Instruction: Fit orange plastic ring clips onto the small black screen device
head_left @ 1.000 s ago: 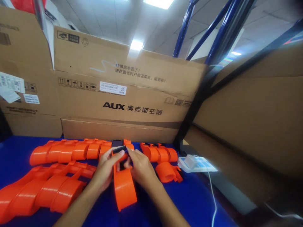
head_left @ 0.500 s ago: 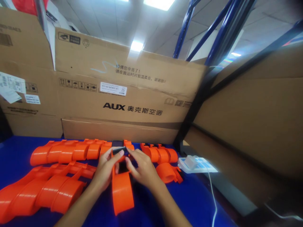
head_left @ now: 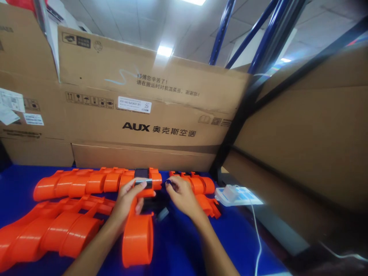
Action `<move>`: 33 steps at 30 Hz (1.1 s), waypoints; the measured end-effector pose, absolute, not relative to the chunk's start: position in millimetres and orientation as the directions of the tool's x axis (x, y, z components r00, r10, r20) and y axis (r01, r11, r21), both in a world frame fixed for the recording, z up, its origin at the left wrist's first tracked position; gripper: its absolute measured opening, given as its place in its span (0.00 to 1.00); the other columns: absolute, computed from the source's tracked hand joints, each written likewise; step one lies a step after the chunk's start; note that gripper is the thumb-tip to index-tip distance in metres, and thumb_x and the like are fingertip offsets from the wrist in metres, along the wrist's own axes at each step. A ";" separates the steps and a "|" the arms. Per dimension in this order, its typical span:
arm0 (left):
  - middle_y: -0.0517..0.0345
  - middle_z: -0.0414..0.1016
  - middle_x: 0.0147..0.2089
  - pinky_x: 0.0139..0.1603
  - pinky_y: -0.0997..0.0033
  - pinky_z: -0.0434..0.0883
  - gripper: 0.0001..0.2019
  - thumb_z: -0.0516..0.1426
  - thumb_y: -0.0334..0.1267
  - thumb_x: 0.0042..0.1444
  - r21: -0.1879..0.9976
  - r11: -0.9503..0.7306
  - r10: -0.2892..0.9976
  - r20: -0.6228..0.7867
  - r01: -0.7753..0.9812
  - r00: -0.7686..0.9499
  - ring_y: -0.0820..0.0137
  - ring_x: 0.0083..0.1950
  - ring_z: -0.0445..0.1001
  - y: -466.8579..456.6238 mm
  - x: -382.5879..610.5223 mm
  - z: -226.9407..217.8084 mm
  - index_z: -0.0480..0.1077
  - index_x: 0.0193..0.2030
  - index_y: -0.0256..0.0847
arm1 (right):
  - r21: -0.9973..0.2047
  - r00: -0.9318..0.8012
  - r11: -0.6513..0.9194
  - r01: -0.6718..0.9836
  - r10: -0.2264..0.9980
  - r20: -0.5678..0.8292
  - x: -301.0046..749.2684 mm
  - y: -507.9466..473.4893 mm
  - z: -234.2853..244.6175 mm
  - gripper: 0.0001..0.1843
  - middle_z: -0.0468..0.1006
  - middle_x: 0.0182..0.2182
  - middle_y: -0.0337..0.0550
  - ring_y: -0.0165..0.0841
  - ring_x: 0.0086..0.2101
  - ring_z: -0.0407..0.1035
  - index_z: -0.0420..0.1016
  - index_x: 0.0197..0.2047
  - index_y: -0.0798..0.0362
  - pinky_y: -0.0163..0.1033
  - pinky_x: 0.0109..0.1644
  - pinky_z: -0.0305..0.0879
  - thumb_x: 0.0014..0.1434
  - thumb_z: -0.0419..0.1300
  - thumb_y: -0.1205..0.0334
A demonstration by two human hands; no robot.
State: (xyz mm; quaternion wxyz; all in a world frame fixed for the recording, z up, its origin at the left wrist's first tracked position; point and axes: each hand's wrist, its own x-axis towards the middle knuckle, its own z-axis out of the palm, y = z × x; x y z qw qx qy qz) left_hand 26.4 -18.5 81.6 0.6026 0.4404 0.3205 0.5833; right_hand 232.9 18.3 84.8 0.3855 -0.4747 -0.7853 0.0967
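Note:
My left hand (head_left: 128,197) is closed around the narrow upper arm of an orange plastic holder (head_left: 138,239) with a wide ring at its lower end. Its thumb presses on a small black rectangular piece (head_left: 148,184) with a shiny top edge, at the holder's upper end. To the right, my right hand (head_left: 181,194) is apart from the holder, its thumb and fingers pinched together. Something small and dark shows at those fingertips, too small to name. Between and below the hands, a small grey piece (head_left: 163,214) appears blurred over the blue table surface (head_left: 175,245).
Several orange holders stand in rows at the back left (head_left: 80,182) and front left (head_left: 51,234). More orange holders (head_left: 205,186) are at the right. A dark-screened device (head_left: 142,173) stands behind my left hand. A white power strip (head_left: 238,196) with a cable lies right; cardboard (head_left: 161,115) walls the back.
My right hand has drawn away from the black piece, to the right. The holder in my left hand has shifted left and turned, so its ring opening shows. The grey piece has come into view.

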 end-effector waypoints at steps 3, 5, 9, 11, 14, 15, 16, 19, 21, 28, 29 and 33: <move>0.49 0.81 0.28 0.13 0.79 0.57 0.19 0.62 0.48 0.57 0.908 -0.055 0.990 0.105 -0.415 0.097 0.80 0.12 0.57 -16.3 27.1 78.5 0.70 0.47 0.36 | -0.465 -0.289 0.454 0.760 0.877 0.384 236.8 22.2 76.6 0.08 0.77 0.29 0.41 0.33 0.30 0.69 0.74 0.32 0.52 0.34 0.33 0.58 0.63 0.56 0.63; 0.49 0.81 0.28 0.13 0.79 0.57 0.19 0.62 0.48 0.57 0.911 -0.053 0.991 0.099 -0.409 0.092 0.80 0.12 0.57 -15.8 27.3 77.1 0.70 0.47 0.36 | -0.465 -0.300 0.423 0.778 0.900 0.317 238.3 23.2 71.1 0.07 0.79 0.32 0.42 0.35 0.33 0.72 0.76 0.37 0.51 0.34 0.35 0.60 0.63 0.57 0.63; 0.47 0.82 0.33 0.14 0.79 0.57 0.19 0.62 0.49 0.57 0.914 -0.050 0.990 0.098 -0.402 0.101 0.81 0.13 0.58 -16.0 28.8 77.5 0.70 0.47 0.36 | -0.479 -0.265 0.367 0.797 0.926 0.269 241.1 26.0 64.3 0.09 0.82 0.35 0.43 0.37 0.36 0.74 0.79 0.44 0.50 0.35 0.38 0.62 0.61 0.59 0.63; 0.47 0.82 0.33 0.14 0.79 0.57 0.18 0.62 0.49 0.57 0.917 -0.045 0.991 0.091 -0.395 0.100 0.81 0.13 0.58 -16.1 29.8 78.2 0.70 0.47 0.37 | -0.482 -0.221 0.330 0.812 0.937 0.269 241.0 27.8 62.8 0.10 0.82 0.33 0.43 0.37 0.35 0.75 0.79 0.45 0.51 0.36 0.37 0.62 0.61 0.60 0.63; 0.48 0.82 0.32 0.14 0.79 0.56 0.18 0.62 0.49 0.57 0.920 -0.042 0.991 0.089 -0.389 0.103 0.81 0.13 0.58 -16.1 30.8 78.0 0.70 0.47 0.37 | -0.516 -0.203 0.319 0.795 0.942 0.269 236.4 29.7 60.6 0.08 0.82 0.31 0.42 0.36 0.32 0.75 0.80 0.42 0.51 0.35 0.34 0.62 0.61 0.60 0.63; 0.48 0.82 0.32 0.14 0.79 0.56 0.18 0.62 0.49 0.57 0.922 -0.042 0.990 0.089 -0.385 0.105 0.81 0.13 0.58 -16.3 30.9 77.7 0.70 0.47 0.37 | -0.534 -0.213 0.330 0.778 0.939 0.271 234.1 30.1 59.6 0.08 0.82 0.31 0.43 0.36 0.32 0.75 0.80 0.42 0.51 0.35 0.34 0.62 0.62 0.60 0.63; 0.48 0.82 0.31 0.14 0.79 0.57 0.18 0.62 0.49 0.57 0.924 -0.042 0.990 0.089 -0.380 0.107 0.81 0.13 0.58 -16.5 30.9 77.4 0.70 0.47 0.37 | -0.548 -0.225 0.343 0.762 0.935 0.273 231.8 30.3 58.6 0.08 0.82 0.31 0.43 0.36 0.32 0.76 0.80 0.42 0.52 0.35 0.34 0.63 0.62 0.60 0.62; 0.49 0.82 0.31 0.14 0.79 0.57 0.19 0.62 0.49 0.57 0.929 -0.041 0.992 0.082 -0.368 0.098 0.81 0.13 0.58 -17.3 30.5 76.7 0.70 0.47 0.37 | -0.563 -0.221 0.354 0.747 0.931 0.291 228.3 30.6 56.5 0.10 0.83 0.31 0.43 0.37 0.33 0.77 0.79 0.46 0.52 0.36 0.36 0.64 0.61 0.61 0.62; 0.50 0.81 0.31 0.14 0.80 0.57 0.19 0.62 0.50 0.56 0.930 -0.041 0.993 0.078 -0.365 0.087 0.81 0.13 0.58 -17.6 30.6 76.5 0.70 0.46 0.38 | -0.560 -0.178 0.340 0.755 0.929 0.325 229.8 30.7 57.3 0.10 0.83 0.31 0.43 0.38 0.34 0.77 0.78 0.46 0.52 0.36 0.37 0.65 0.62 0.61 0.61; 0.58 0.75 0.25 0.13 0.80 0.54 0.22 0.61 0.57 0.55 0.950 -0.038 0.995 0.065 -0.310 0.076 0.80 0.13 0.59 -10.2 32.4 66.5 0.71 0.43 0.38 | -0.657 -0.159 0.586 0.474 0.791 0.591 225.2 13.4 71.3 0.15 0.81 0.38 0.46 0.35 0.33 0.73 0.77 0.52 0.51 0.38 0.37 0.69 0.67 0.56 0.57; 0.61 0.73 0.23 0.13 0.79 0.54 0.23 0.61 0.58 0.55 0.953 -0.044 0.995 0.068 -0.300 0.071 0.79 0.13 0.59 -8.3 32.4 64.0 0.71 0.44 0.39 | -0.644 -0.201 0.636 0.425 0.760 0.618 221.5 8.5 73.9 0.17 0.81 0.39 0.46 0.34 0.32 0.72 0.75 0.57 0.50 0.38 0.36 0.69 0.67 0.57 0.57; 0.69 0.64 0.18 0.12 0.80 0.55 0.22 0.61 0.58 0.55 0.955 -0.074 0.994 0.092 -0.287 0.050 0.78 0.13 0.59 -4.8 32.4 58.4 0.71 0.44 0.40 | -0.561 -0.379 0.747 0.357 0.665 0.644 210.0 -4.4 81.5 0.20 0.76 0.48 0.46 0.38 0.44 0.72 0.73 0.60 0.45 0.43 0.46 0.71 0.65 0.61 0.59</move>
